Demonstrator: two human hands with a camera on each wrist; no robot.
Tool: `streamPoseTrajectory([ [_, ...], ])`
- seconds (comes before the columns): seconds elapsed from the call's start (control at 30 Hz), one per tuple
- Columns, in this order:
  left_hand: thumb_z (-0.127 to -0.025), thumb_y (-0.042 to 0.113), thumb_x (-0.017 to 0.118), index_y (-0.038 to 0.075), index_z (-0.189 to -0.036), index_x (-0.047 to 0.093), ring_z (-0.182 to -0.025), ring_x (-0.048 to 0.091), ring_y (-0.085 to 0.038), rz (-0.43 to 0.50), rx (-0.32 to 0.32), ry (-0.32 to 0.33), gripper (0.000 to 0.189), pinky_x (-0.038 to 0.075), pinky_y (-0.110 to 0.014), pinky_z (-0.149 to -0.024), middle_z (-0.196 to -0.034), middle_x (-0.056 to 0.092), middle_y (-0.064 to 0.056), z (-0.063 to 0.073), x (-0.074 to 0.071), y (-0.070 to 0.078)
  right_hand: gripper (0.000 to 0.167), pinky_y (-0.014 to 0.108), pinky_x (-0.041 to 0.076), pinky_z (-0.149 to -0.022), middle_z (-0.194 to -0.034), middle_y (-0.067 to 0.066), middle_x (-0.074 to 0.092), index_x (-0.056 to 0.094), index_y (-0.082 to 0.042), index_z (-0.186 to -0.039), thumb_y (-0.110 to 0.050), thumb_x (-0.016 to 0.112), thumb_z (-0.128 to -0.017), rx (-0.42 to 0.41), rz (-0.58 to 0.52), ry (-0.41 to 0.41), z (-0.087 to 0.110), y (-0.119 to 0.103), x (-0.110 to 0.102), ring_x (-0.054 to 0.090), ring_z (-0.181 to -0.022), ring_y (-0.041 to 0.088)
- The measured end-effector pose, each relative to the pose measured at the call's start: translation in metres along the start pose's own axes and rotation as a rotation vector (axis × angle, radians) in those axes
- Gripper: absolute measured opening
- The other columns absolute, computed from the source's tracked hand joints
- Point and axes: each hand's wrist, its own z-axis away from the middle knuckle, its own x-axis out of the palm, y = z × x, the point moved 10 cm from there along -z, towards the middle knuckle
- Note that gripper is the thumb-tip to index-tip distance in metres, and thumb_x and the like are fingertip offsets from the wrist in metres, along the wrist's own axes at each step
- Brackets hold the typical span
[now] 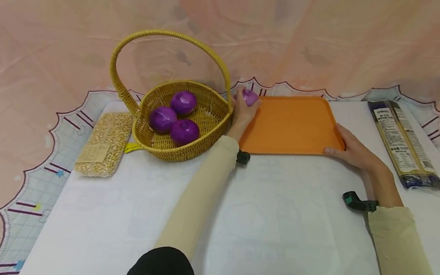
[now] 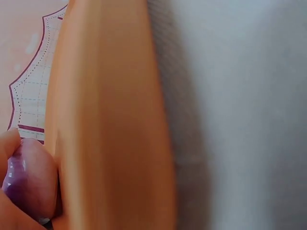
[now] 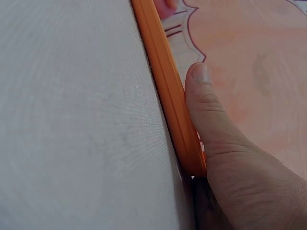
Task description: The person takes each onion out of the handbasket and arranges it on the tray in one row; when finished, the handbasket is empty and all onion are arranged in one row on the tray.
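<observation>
A flat orange tray (image 1: 292,124) lies on the white table. My left hand (image 1: 242,113) is at its left edge, close to the basket's right side, and holds a glossy purple onion (image 1: 250,97). The left wrist view shows this onion (image 2: 32,179) between the fingers, beside the tray's side. At the tray's right edge my right hand (image 1: 354,149) grips the rim, its thumb (image 3: 206,100) along the tray in the right wrist view; the other fingers are mostly hidden. Three more purple onions (image 1: 182,114) sit in a yellow wicker basket (image 1: 167,154) with a tall handle.
Left of the basket lies a clear bag of yellow corn kernels (image 1: 103,144), with something small and yellow (image 1: 133,147) between them. A long printed packet (image 1: 405,145) with dark ends lies at the right. A patterned cloth (image 1: 311,40) covers the area behind the table.
</observation>
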Motion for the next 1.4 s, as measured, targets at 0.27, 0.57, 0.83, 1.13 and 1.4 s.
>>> streamPoseTrajectory([
  [0.27,-0.091,0.031,0.067,0.023,-0.146,0.03,-0.134,0.042,-0.028,-0.042,-0.014,-0.015,0.067,0.04,-0.04,-0.111,-0.149,0.03,-0.017,-0.002,0.0,0.0,0.105,0.062,0.003,-0.118,-0.163,0.017,-0.01,-0.011,-0.013,-0.155,-0.039,0.067,-0.09,0.01,0.003,-0.002,0.0,0.0,0.0,-0.005,-0.15,0.04],
  [0.57,-0.092,0.034,0.065,0.021,-0.15,0.025,-0.137,0.038,-0.031,-0.055,-0.044,-0.03,0.072,0.037,-0.042,-0.114,-0.152,0.025,-0.02,0.0,-0.002,-0.004,0.106,0.062,0.002,-0.119,-0.162,0.02,-0.011,-0.012,-0.008,-0.154,-0.039,0.066,-0.09,0.015,0.003,-0.015,-0.001,-0.001,0.004,-0.007,-0.15,0.042],
  [0.83,-0.091,0.04,0.064,0.017,-0.154,0.01,-0.144,0.031,-0.032,-0.061,-0.042,-0.056,0.087,0.031,-0.042,-0.118,-0.157,0.016,-0.022,-0.001,0.0,-0.002,0.105,0.062,0.002,-0.119,-0.163,0.019,-0.011,-0.011,-0.009,-0.154,-0.038,0.067,-0.09,0.002,0.005,-0.001,0.0,-0.004,0.002,-0.006,-0.15,0.042],
  [1.13,-0.088,0.045,0.066,0.011,-0.155,0.008,-0.151,0.01,-0.03,-0.215,0.121,-0.074,0.096,0.019,-0.044,-0.123,-0.162,0.008,-0.014,0.028,0.005,0.034,0.105,0.062,0.002,-0.119,-0.162,0.02,-0.01,-0.011,-0.009,-0.154,-0.038,0.067,-0.09,0.005,0.005,-0.003,0.002,0.0,0.003,-0.006,-0.15,0.042],
  [1.4,-0.095,0.042,0.059,0.014,-0.147,0.037,-0.142,0.034,-0.024,-0.157,0.318,-0.373,0.063,0.032,-0.04,-0.117,-0.153,0.037,-0.005,0.077,0.013,0.07,0.106,0.062,0.002,-0.118,-0.162,0.02,-0.011,-0.012,-0.01,-0.154,-0.039,0.066,-0.09,0.013,0.021,-0.001,0.003,-0.004,0.001,-0.007,-0.15,0.042],
])
